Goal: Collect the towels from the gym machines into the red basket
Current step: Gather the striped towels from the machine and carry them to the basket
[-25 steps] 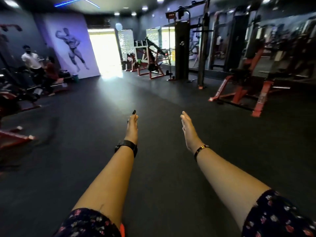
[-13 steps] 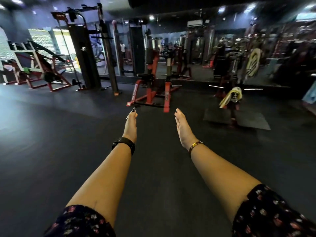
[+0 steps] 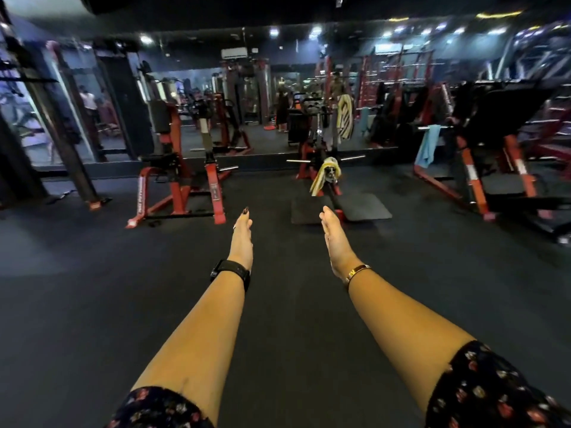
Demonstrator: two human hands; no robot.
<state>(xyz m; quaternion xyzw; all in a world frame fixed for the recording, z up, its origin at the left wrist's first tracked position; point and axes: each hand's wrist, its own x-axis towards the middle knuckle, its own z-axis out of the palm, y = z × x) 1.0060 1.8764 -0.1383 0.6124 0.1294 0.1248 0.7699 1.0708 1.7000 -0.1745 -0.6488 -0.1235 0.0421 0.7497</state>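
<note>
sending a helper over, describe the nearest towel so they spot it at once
Start at the long mirror wall. Straight ahead stands a red machine; draped over its near end is a yellow-and-white striped towel. The other towel, plain light blue, hangs further right.

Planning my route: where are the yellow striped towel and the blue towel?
yellow striped towel [image 3: 321, 177]: head view, its hanging striped fold on the middle machine.
blue towel [image 3: 428, 146]: head view, mid-drape over the right machine's bar.

Both arms reach toward twelve o'clock, left hand [image 3: 242, 237] beside right hand [image 3: 335, 239], apart. A towel [image 3: 324, 177] hangs on the machine [image 3: 318, 140] at twelve; another towel [image 3: 428, 145] on a machine [image 3: 482, 149] at two; mirror [image 3: 247, 109] behind.
</note>
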